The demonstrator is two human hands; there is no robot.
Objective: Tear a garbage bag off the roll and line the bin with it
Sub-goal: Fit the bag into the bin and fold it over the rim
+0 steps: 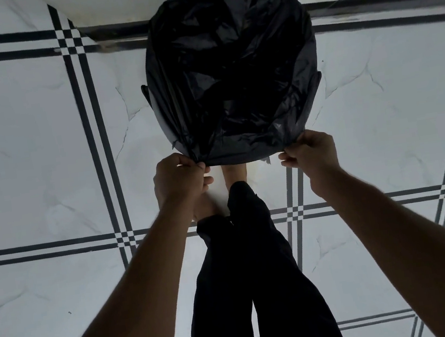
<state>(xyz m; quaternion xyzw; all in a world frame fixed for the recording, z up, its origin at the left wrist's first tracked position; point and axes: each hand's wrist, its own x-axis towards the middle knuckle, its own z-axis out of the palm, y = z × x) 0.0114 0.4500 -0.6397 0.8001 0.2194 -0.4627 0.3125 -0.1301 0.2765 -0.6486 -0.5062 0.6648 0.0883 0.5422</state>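
Both hands pinch the near edge of the black garbage bag [230,68]: the left hand [178,178] grips a bunched corner, the right hand [310,154] the opposite corner. The bag is spread over the bin [158,111], mouth facing up, directly beyond the grip. The person's trouser legs [255,277] and bare feet stand on the tiled floor [31,165] just beneath.

Seen from above, upper centre of the frame: black garbage bag [233,62] spread open over the round bin [158,114], its white wall showing at the left. Near edge of the bag pinched at lower left by the left hand [178,178] and lower right by the right hand [311,153]. Below, dark trousers [255,277] over pale, dark-lined floor tiles [30,154].
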